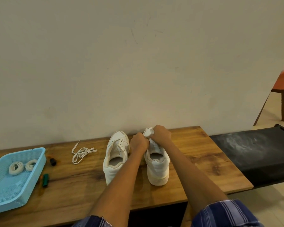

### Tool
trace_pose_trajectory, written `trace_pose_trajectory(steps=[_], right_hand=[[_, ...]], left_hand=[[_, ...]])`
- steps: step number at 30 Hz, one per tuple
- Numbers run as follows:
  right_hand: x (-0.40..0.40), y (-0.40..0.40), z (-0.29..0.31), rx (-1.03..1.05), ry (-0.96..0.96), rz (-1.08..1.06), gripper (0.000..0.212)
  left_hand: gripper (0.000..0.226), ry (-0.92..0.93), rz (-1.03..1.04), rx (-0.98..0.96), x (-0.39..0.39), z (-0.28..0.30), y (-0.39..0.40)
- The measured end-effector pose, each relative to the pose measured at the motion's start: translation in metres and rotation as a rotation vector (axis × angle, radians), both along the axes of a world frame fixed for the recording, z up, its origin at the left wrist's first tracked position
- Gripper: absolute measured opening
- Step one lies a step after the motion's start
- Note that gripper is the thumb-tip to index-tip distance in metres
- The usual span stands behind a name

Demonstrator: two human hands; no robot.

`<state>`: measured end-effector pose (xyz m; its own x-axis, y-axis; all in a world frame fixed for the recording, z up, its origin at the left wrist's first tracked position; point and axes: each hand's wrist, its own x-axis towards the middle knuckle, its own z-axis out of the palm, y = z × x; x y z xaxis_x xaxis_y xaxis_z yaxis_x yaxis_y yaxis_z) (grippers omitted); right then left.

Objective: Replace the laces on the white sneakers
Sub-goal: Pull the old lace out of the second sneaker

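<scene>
Table (195,154) back edge: both hands (138,142) on R sneaker (156,167).

Single head-worn view, looking forward and down, near the wooden table (187,154), facing the wall (105,63)

I have both forearms extended forward, converging toward the centre. My left hand (138,142) is curled into a fist, knuckles up. My right hand (161,135) is likewise curled, set just beyond and touching the left. Plaid sleeves (226,213) cover both upper arms; the forearms are bare.
</scene>
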<state>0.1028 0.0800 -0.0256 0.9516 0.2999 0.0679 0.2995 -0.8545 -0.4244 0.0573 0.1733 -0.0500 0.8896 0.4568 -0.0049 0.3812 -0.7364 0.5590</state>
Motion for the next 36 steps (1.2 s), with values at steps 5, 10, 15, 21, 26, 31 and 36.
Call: trace_pose_trajectory(steps=[5,10,15,21,26,31,36], right_hand=[[0.0,-0.025,-0.006,1.098,0.33,-0.495,0.019],[-0.005,-0.016,-0.009,1.177,0.273,-0.621,0.018],[0.002,-0.016,-0.002,0.571,0.109,-0.135,0.01],[-0.013,0.005,0.003,-0.094,-0.074,-0.022,0.017],[-0.016,0.005,0.004,-0.186,-0.121,-0.069,0.021],[-0.02,0.004,-0.003,-0.042,-0.06,-0.092,0.02],[-0.018,-0.007,-0.013,0.393,-0.056,-0.281,0.012]], left_hand=[[0.029,0.007,0.014,-0.004,0.001,-0.001,-0.002],[0.027,0.024,0.005,0.04,0.004,0.0,-0.008],[0.027,0.026,0.014,0.04,0.005,-0.002,-0.006],[0.028,0.022,0.021,0.034,0.004,0.0,-0.007],[0.026,0.002,0.04,-0.016,0.003,0.0,-0.008],[0.027,0.008,0.041,-0.049,0.002,0.001,-0.007],[0.027,0.019,0.051,-0.041,0.003,0.002,-0.01]])
